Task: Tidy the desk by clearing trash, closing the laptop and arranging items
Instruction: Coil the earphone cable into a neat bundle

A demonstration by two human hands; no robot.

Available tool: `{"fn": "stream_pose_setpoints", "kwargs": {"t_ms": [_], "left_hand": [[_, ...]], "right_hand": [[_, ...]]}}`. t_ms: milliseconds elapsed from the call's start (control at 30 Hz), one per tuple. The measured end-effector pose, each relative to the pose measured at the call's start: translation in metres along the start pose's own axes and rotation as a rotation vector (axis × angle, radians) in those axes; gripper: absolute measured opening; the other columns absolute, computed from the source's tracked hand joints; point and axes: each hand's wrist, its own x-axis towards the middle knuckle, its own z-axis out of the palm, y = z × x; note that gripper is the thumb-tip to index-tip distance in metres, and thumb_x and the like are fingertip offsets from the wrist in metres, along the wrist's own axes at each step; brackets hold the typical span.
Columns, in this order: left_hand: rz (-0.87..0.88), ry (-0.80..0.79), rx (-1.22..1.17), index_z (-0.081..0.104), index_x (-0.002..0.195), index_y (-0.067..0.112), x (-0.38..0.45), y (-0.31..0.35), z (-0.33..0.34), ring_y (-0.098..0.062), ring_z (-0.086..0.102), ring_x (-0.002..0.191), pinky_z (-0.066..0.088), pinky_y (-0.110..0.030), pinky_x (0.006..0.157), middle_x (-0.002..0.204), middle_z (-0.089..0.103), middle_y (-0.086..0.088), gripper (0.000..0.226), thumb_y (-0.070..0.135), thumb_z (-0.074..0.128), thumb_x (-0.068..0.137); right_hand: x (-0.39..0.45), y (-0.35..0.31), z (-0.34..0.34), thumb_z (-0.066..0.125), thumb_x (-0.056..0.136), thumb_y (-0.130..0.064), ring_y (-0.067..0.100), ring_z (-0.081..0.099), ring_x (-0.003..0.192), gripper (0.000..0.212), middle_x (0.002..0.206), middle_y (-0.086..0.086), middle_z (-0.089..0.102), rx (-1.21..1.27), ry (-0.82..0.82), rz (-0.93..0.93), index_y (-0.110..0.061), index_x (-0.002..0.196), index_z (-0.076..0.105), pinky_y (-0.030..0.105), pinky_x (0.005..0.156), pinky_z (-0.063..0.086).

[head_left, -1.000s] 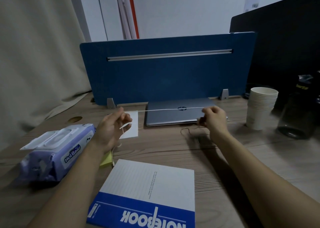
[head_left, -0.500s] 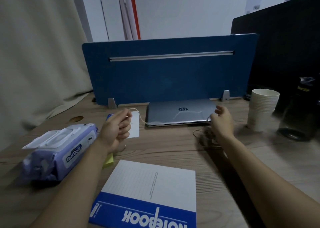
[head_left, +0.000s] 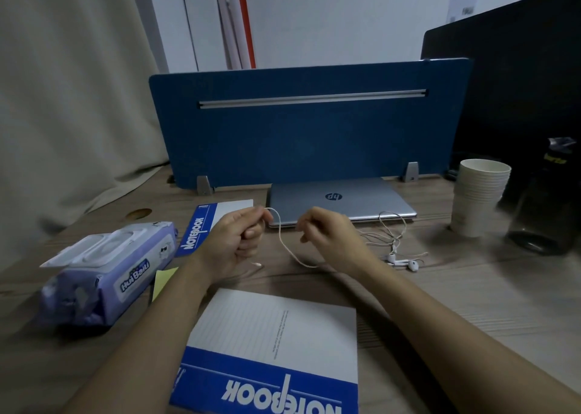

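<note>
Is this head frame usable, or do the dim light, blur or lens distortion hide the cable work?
Head view: dim, bluish light, no glare; wide-angle bending bows the blue divider and stretches the forearms; the dark bottle at right is smeared; the left hand, right hand and thin earphone cable stay readable, the earbuds slightly soft.

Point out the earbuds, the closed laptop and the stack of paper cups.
earbuds (head_left: 405, 262), head view, on the white buds lying on the desk.
laptop (head_left: 339, 201), head view, on its shut lid.
stack of paper cups (head_left: 478, 200), head view, on its side.
</note>
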Motion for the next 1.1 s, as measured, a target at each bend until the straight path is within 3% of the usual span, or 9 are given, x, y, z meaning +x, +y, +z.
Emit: {"fn": "stream_pose_setpoints", "kwargs": {"t_ms": [100,233,400,500,700,767,867,933,1100], "left_hand": [[0.003,0.005,-0.060,0.065,0.088,0.013,-0.001,0.003,-0.002,-0.005,0.028,0.045,0.022,-0.018,0.040,0.056,0.037,0.007,0.028,0.031,0.046,0.100],[-0.020,-0.073,-0.067,0.063,0.089,0.012,-0.003,0.002,0.001,-0.005,0.030,0.045,0.025,-0.018,0.041,0.057,0.039,0.006,0.029,0.031,0.045,0.100],[-0.021,-0.079,-0.098,0.062,0.086,0.012,-0.002,0.003,0.003,-0.004,0.030,0.044,0.022,-0.019,0.041,0.056,0.039,0.006,0.029,0.032,0.045,0.100],[-0.014,-0.072,-0.138,0.061,0.086,0.013,-0.002,0.004,0.003,-0.004,0.029,0.044,0.019,-0.020,0.042,0.055,0.038,0.007,0.028,0.031,0.046,0.100],[-0.025,-0.073,-0.211,0.063,0.084,0.015,-0.003,0.006,0.000,-0.003,0.030,0.044,0.026,-0.017,0.039,0.055,0.037,0.008,0.032,0.032,0.043,0.102],[-0.038,-0.087,-0.224,0.063,0.086,0.015,-0.002,0.006,0.000,-0.003,0.030,0.045,0.026,-0.017,0.041,0.056,0.038,0.008,0.032,0.032,0.042,0.103],[-0.045,-0.121,-0.287,0.065,0.088,0.014,-0.002,0.006,0.000,-0.004,0.033,0.045,0.025,-0.017,0.041,0.057,0.041,0.008,0.032,0.032,0.043,0.102],[-0.039,-0.143,-0.359,0.068,0.089,0.014,-0.003,0.007,0.000,-0.003,0.035,0.045,0.025,-0.016,0.041,0.057,0.043,0.009,0.032,0.033,0.045,0.099],[0.000,-0.161,-0.519,0.069,0.108,0.008,-0.003,0.010,-0.002,-0.004,0.036,0.045,0.028,-0.014,0.042,0.057,0.044,0.009,0.037,0.031,0.041,0.100]], "right_hand": [[0.003,0.005,0.000,0.056,0.093,-0.011,0.018,0.065,0.095,0.017,0.102,0.002,0.070,0.203,-0.007,0.064,-0.014,0.107,0.065,0.040,0.089,0.052],[-0.001,0.008,0.013,0.064,0.091,-0.024,0.006,0.056,0.114,0.049,0.123,-0.009,0.061,0.196,-0.202,-0.003,-0.022,0.136,0.048,0.027,0.099,0.045],[-0.002,0.004,0.019,0.065,0.089,-0.017,0.017,0.058,0.076,0.006,0.080,-0.001,0.069,0.419,-0.223,0.075,-0.022,0.091,0.065,0.039,0.075,0.046],[-0.001,0.003,0.018,0.059,0.093,-0.008,0.017,0.059,0.075,0.016,0.075,-0.003,0.066,0.408,-0.167,0.055,-0.018,0.081,0.061,0.041,0.075,0.048],[-0.003,0.002,0.019,0.055,0.096,-0.017,0.019,0.068,0.083,0.006,0.097,0.010,0.070,0.594,-0.209,0.173,-0.012,0.101,0.057,0.029,0.072,0.054],[-0.004,0.005,0.023,0.064,0.092,-0.023,0.010,0.067,0.092,0.028,0.106,0.007,0.071,0.509,-0.249,0.136,-0.012,0.117,0.056,0.025,0.078,0.053],[-0.005,0.008,0.026,0.062,0.093,-0.023,0.000,0.060,0.060,0.021,0.073,-0.006,0.069,0.330,-0.298,0.070,-0.016,0.112,0.059,0.017,0.060,0.045],[-0.003,0.011,0.026,0.052,0.097,-0.018,0.006,0.056,0.052,0.012,0.055,-0.009,0.059,0.274,-0.252,0.055,-0.016,0.096,0.064,0.027,0.058,0.047],[0.006,0.021,0.017,0.047,0.098,-0.018,-0.001,0.043,0.047,0.025,0.048,-0.018,0.048,0.115,-0.038,0.084,-0.022,0.083,0.067,0.020,0.051,0.031]]}}
